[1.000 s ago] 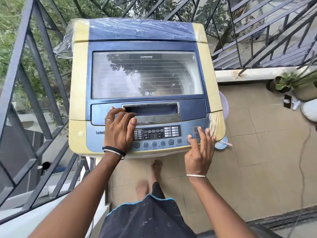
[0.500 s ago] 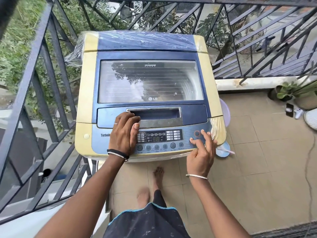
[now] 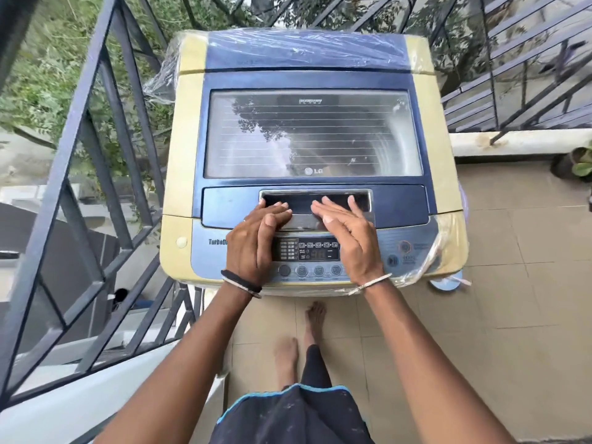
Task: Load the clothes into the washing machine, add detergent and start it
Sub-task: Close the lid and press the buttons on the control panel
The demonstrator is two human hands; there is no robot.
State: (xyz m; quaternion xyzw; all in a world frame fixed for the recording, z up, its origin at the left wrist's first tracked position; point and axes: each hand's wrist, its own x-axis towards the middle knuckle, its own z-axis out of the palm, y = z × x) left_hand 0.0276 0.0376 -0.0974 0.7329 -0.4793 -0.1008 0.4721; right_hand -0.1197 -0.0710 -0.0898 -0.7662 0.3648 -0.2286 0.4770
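Setting: a tiled balcony floor [image 3: 512, 251], trees beyond.
Railing [image 3: 105, 155]: dark metal bars, running along the left and behind.
Washer [image 3: 182, 155]: a top-loader, yellow and blue, standing against the railing, with plastic wrap on its back and right corner.
Lid [image 3: 307, 136]: down flat; its glass mirrors the trees, so the drum cannot be seen.
Left hand [image 3: 253, 238]: empty, fingers nearly straight, tips at the left end of the lid handle [image 3: 301, 200].
Display [image 3: 317, 249]: between the wrists, showing faint digits; probably powered, though too dim to read.
Right hand [image 3: 347, 232]: empty, fingers straight and spread, lying flat over the right part of the handle.
Start button [image 3: 392, 260]: right of the right hand, untouched.
Clothes: none in view; whether they are inside, I cannot tell.
Detergent: none in view.
Done: likely the power only, going by the display.
Left: with both hands at the handle, the step looks like lifting the lid; loading, detergent and start may all be ahead.
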